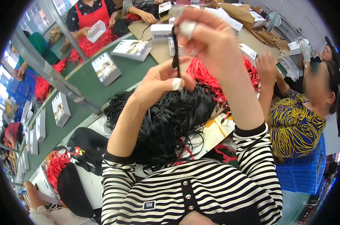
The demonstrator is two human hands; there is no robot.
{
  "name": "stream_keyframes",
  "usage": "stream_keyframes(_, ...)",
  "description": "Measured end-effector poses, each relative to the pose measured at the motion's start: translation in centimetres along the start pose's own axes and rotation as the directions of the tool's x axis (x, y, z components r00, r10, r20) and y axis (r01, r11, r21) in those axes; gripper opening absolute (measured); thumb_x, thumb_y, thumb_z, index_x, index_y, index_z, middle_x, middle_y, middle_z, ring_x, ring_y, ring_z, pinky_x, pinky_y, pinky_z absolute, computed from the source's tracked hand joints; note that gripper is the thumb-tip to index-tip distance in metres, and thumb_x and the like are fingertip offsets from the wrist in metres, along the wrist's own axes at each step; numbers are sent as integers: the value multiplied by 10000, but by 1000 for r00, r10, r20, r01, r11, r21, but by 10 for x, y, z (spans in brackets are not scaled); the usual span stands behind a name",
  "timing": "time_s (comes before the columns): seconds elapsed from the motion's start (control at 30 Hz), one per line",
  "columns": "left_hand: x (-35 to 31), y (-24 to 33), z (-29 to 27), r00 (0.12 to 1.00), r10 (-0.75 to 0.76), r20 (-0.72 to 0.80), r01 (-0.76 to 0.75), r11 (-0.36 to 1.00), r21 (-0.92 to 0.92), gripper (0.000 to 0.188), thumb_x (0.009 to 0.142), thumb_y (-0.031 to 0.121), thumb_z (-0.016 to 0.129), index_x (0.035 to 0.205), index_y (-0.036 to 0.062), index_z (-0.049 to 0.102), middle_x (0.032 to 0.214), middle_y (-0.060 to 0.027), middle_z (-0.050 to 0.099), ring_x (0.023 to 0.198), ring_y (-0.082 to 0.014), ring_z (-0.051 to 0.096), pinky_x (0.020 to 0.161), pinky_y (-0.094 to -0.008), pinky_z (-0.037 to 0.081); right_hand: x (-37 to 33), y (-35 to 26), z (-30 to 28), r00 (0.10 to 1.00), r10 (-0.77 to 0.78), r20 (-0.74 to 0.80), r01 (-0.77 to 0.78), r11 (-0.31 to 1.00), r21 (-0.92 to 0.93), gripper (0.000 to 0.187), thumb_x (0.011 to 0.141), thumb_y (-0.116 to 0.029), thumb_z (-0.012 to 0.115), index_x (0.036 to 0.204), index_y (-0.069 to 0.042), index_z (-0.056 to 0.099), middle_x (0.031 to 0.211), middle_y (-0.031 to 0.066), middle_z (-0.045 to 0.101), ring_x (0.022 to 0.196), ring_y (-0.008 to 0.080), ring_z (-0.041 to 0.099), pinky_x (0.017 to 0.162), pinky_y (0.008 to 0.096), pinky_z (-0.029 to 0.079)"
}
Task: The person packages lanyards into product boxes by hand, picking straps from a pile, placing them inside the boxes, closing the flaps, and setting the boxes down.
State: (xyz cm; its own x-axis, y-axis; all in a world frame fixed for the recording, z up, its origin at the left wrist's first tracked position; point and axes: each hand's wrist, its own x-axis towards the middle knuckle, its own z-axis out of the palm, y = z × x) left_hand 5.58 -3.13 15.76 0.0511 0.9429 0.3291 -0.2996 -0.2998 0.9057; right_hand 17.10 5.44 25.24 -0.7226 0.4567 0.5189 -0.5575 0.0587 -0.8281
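Observation:
A thin black strap stretches upright between my hands, with a small dark lump partway along it. My left hand pinches its lower part; white tape wraps the thumb. Higher up, my right hand, slightly blurred and also taped in white, is closed on the strap's top end. Below both hands lies a big heap of black straps on the table in front of me. Just past it is a pile of red straps, partly covered by my right forearm.
A green conveyor belt curves along the left, carrying several white boxes with pictures on them. A metal post rises beside it. Close on my right sits a person in a yellow-patterned top, near blue crates. Other people work across the belt.

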Motion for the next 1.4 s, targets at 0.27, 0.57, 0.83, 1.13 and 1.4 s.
stream_keyframes(0.27, -2, 87, -35, 952, 186, -245, -165, 981, 102, 390, 734, 48, 524, 1115, -23, 478, 741, -75, 568, 569, -123, 529, 576, -274, 477, 18, -50, -72, 872, -297, -389, 325, 946, 5, 188, 729, 1, 488, 895, 28, 573, 666, 79, 541, 491, 133, 469, 452, 205, 375)
stream_keyframes(0.57, 65, 182, 11, 950, 301, -87, -285, 945, 164, 372, 757, 56, 537, 1100, -54, 446, 787, -109, 573, 596, -168, 553, 574, -264, 460, 9, 24, -4, 978, 166, 124, -133, 962, -238, 677, 586, 50, 492, 1239, -58, 351, 793, 50, 547, 621, 92, 482, 452, 181, 383)
stream_keyframes(0.83, 53, 280, -87, 760, 627, -171, -480, 719, 502, 289, 798, 131, 516, 1050, -10, 494, 871, -62, 563, 755, -129, 554, 702, -264, 466, 17, -6, 15, 960, 240, 142, -184, 928, -324, 142, 761, -136, 583, 870, -57, 627, 593, -42, 518, 440, 6, 346, 391, 152, 246)
stream_keyframes(1.13, 39, 94, -116, 754, 191, -629, -108, 980, 169, 323, 782, 10, 488, 1099, -29, 436, 831, -135, 566, 687, -199, 573, 603, -284, 492, 55, -42, -29, 916, -235, 326, 111, 928, 355, 206, 846, -99, 442, 987, 22, 530, 935, 144, 588, 551, 67, 488, 471, 170, 378)
stream_keyframes(1.4, 4, -57, -86, 646, -210, -734, 127, 978, -168, 294, 816, 54, 442, 1102, -17, 442, 815, -110, 549, 608, -167, 545, 543, -277, 482, 89, 52, -99, 976, 204, -69, -215, 889, -404, 129, 803, -146, 509, 762, -48, 582, 597, 8, 543, 356, 42, 387, 332, 168, 278)
